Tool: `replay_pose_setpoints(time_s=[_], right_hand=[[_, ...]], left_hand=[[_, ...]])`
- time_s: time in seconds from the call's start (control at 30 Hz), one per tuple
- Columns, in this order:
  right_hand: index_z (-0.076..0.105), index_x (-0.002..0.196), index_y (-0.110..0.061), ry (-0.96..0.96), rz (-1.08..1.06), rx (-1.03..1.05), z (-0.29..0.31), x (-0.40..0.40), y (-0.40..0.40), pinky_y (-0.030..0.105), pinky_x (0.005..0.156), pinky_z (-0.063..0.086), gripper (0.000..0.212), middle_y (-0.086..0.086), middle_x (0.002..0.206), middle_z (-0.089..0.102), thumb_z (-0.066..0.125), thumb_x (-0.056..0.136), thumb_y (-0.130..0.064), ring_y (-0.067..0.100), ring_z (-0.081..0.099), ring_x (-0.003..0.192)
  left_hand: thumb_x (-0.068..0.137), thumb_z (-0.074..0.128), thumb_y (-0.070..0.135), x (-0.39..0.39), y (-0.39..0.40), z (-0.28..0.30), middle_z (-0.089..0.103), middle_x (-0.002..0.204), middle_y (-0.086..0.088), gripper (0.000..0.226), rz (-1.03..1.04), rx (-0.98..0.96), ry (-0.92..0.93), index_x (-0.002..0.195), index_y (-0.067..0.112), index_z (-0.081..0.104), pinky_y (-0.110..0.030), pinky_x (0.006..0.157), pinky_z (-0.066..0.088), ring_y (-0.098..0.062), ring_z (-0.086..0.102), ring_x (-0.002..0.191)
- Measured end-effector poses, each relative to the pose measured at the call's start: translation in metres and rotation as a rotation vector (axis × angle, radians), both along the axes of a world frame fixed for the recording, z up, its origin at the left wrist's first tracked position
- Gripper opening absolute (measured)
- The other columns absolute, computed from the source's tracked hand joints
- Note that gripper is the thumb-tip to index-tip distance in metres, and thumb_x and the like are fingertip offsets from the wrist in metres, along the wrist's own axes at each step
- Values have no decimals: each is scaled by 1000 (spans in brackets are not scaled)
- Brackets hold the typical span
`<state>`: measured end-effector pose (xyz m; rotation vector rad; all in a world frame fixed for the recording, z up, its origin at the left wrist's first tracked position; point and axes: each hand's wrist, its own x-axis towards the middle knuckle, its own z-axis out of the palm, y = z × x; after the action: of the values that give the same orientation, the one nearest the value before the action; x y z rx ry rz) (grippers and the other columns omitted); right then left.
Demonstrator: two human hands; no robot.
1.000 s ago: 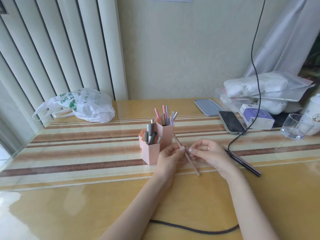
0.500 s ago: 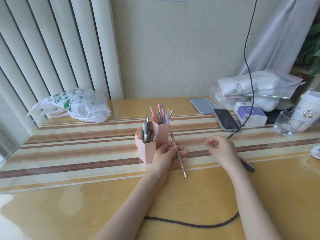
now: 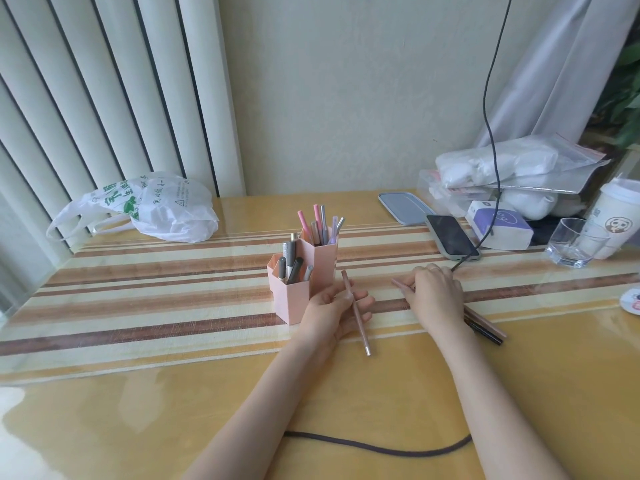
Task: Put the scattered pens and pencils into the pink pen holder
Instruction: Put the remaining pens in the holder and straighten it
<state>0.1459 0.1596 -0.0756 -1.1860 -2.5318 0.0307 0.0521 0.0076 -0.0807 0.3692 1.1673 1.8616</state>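
The pink pen holder [image 3: 294,299] stands mid-table, its hexagonal cups holding several pens. Just right of it my left hand [image 3: 337,308] lies palm up, gripping a brown pencil [image 3: 360,325] that slants across the fingers. Further right, my right hand [image 3: 434,294] rests palm down over another brown pencil [image 3: 485,322] and a dark pen [image 3: 485,332] lying side by side on the table. Fingers curl on the pencil, whose tip pokes out at the left of the hand.
A white plastic bag [image 3: 149,209] lies at the back left. Back right hold a phone [image 3: 450,237], a grey lid [image 3: 403,207], a purple box [image 3: 498,226], bagged items [image 3: 512,164], a glass [image 3: 575,242] and a paper cup [image 3: 616,216]. A dark cable [image 3: 377,446] crosses the near table.
My right hand let go of the shared pencil and moved right, settling on the pencil and pen lying there. My left hand kept the first pencil.
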Motion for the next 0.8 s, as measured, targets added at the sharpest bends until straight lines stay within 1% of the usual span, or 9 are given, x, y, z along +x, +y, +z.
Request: replay_pose_setpoints(time_s=[0.07, 0.17, 0.27, 0.33, 0.43, 0.53, 0.6, 0.7, 0.8], right_hand=[[64, 95, -14, 262, 73, -167, 7, 2, -8, 29, 66, 45, 31, 2, 92, 68, 55, 90, -44, 22, 60, 90], [59, 108, -20, 685, 271, -654, 23, 5, -19, 18, 63, 47, 16, -2, 91, 71, 59, 92, -23, 15, 66, 87], [56, 122, -27, 837, 537, -1078, 29, 7, -29, 23, 62, 53, 36, 3, 95, 69, 55, 93, -7, 15, 66, 76], [59, 120, -24, 888, 584, -1181, 30, 8, -32, 25, 60, 54, 36, 8, 93, 67, 54, 92, -2, 18, 66, 73], [61, 120, -22, 921, 568, -1242, 27, 10, -32, 25, 55, 53, 35, 8, 91, 68, 57, 90, -4, 23, 67, 75], [63, 120, -18, 874, 516, -1213, 24, 9, -35, 23, 55, 54, 35, 5, 91, 70, 62, 88, -5, 15, 67, 73], [66, 114, -19, 756, 496, -1079, 21, 6, -39, 19, 60, 54, 30, -1, 91, 71, 65, 86, -7, 8, 65, 75], [67, 108, -30, 608, 445, -791, 14, 3, -35, 25, 86, 46, 25, -5, 109, 65, 68, 85, -20, 8, 59, 98], [57, 128, -25, 373, 174, -317, 3, 6, -19, 41, 104, 33, 37, 3, 133, 53, 56, 92, -33, 22, 44, 125]], left_hand=[[97, 43, -2, 3, -1, 1, 65, 104, -18, 38, -10, -3, 61, 131, 12, 39, -31, 72, 60, -19, 72, 81], [96, 46, -3, 6, -1, 1, 67, 99, -17, 45, -34, 11, 109, 131, 24, 40, -30, 69, 60, -22, 73, 78], [96, 47, -1, 4, -3, 3, 68, 105, -15, 44, -41, 12, 120, 135, 18, 43, -30, 67, 60, -21, 73, 76], [96, 48, 2, 3, -4, 2, 70, 108, -12, 45, -42, 13, 142, 136, 20, 41, -36, 68, 60, -23, 73, 80], [95, 50, 5, 3, -5, 1, 70, 112, -11, 44, -72, -12, 171, 135, 22, 39, -42, 79, 58, -25, 71, 93], [95, 50, 8, 2, -6, 2, 68, 113, -21, 34, -126, -45, 210, 129, 5, 51, -38, 81, 58, -23, 71, 90], [96, 50, 8, 2, -7, 3, 68, 107, -23, 30, -156, -29, 209, 124, 0, 55, -33, 78, 59, -20, 72, 85], [97, 49, 8, 2, -7, 4, 69, 89, -14, 28, -166, -35, 177, 121, -4, 56, -23, 64, 59, -14, 68, 65], [97, 46, 5, 0, -5, 3, 68, 88, -8, 24, -135, -53, 151, 116, -3, 58, -16, 50, 50, -8, 57, 53]])
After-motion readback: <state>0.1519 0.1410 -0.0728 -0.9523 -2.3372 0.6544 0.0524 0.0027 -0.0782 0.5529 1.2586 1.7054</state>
